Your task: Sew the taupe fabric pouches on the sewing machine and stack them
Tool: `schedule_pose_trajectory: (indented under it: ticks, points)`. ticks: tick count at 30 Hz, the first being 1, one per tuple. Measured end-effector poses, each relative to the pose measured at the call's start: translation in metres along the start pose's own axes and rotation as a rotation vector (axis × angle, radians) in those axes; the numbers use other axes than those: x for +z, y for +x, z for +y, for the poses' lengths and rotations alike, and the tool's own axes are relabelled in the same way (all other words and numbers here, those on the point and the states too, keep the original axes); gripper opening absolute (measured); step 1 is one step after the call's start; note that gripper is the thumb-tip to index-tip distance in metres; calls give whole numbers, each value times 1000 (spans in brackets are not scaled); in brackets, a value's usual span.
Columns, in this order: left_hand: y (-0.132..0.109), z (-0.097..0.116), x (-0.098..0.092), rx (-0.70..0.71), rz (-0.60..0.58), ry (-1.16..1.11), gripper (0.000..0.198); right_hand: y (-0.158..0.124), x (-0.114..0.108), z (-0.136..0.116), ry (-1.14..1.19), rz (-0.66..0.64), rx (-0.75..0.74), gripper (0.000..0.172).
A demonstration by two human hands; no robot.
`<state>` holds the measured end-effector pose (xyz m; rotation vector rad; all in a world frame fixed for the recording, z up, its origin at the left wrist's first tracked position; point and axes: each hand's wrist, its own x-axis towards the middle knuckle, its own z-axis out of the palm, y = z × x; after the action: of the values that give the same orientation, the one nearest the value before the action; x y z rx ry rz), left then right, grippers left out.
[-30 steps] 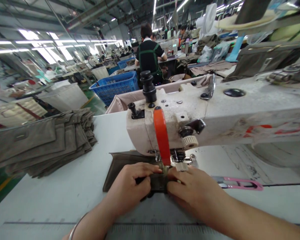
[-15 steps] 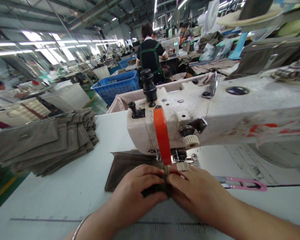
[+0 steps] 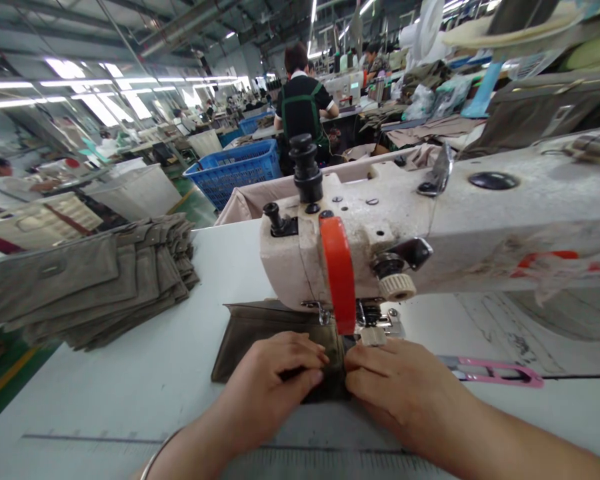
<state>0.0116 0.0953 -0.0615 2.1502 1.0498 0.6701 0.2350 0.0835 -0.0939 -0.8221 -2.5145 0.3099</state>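
Note:
A dark olive-brown fabric piece (image 3: 250, 333) lies on the white table, its right part under the head of the sewing machine (image 3: 290, 267). On top of it rests my left hand (image 3: 285, 370), thumb and fingers drawn together on the cloth. My right hand (image 3: 400, 373) is closed at the fabric's right edge, beside the needle area, its fingertips partly hidden. An orange guard (image 3: 338, 273) hangs at the front of the machine, just above and between both hands. Pink-handled thread snips (image 3: 500, 373) lie right of my right hand.
Stacked olive-brown fabric pieces (image 3: 90, 273) cover the table's left side. A ruler scale (image 3: 330, 459) runs along the near edge. Behind the machine are a blue basket (image 3: 235, 170), a pale cloth-lined bin (image 3: 245, 203) and a person (image 3: 300, 107) seated with their back turned.
My hands have moved slightly apart, showing more of the cloth between them. My left thumb has drawn in toward its fingers. The view has shifted a little.

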Motion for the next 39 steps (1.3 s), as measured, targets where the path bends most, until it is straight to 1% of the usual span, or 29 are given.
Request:
schedule_pose_trajectory:
  ticks: [2, 3, 4, 5, 7, 8, 10, 12, 14, 18, 21, 24, 29, 34, 39]
  points:
    - [-2, 3, 1, -74, 143, 76, 17, 1, 0, -3, -15, -20, 37, 9]
    - [-4, 5, 2, -62, 187, 136, 19, 2, 1, -4, -25, -25, 43, 8]
    - [-5, 6, 3, -5, 190, 200, 20, 2, 3, -6, -35, -22, 35, 7]
    - [-7, 7, 5, 82, 153, 261, 20, 2, 5, -6, -44, -18, 11, 8]
    - [-10, 9, 8, 270, 22, 366, 21, 0, 8, -6, -54, -1, -42, 11]
    - [-11, 8, 10, 334, -42, 409, 21, -1, 10, -6, -55, 14, -58, 12]
    - [-12, 8, 14, 387, -117, 463, 19, -3, 12, -6, -58, 43, -68, 13]
    - [-12, 7, 18, 393, -132, 487, 16, -5, 12, -6, -66, 45, -58, 13]
    - [-11, 7, 21, 378, -104, 486, 14, -5, 11, -7, -67, 13, -50, 10]
    - [-9, 6, 25, 384, -74, 480, 21, -6, 11, -9, -47, 25, -72, 9]
    - [-7, 4, 25, 411, -91, 481, 24, -8, 14, -8, -40, 46, -81, 13]
    - [-3, 1, 21, 430, -101, 482, 24, -9, 14, -9, -36, 40, -57, 18]
    - [4, -3, 18, 454, -54, 516, 23, -5, 8, -10, 14, 16, -3, 17]
    - [4, -9, 21, 421, 18, 476, 19, -2, 4, -10, 63, -39, 71, 14]
    - [1, -10, 22, 428, -15, 453, 18, 0, -8, -8, 114, -48, 79, 15]
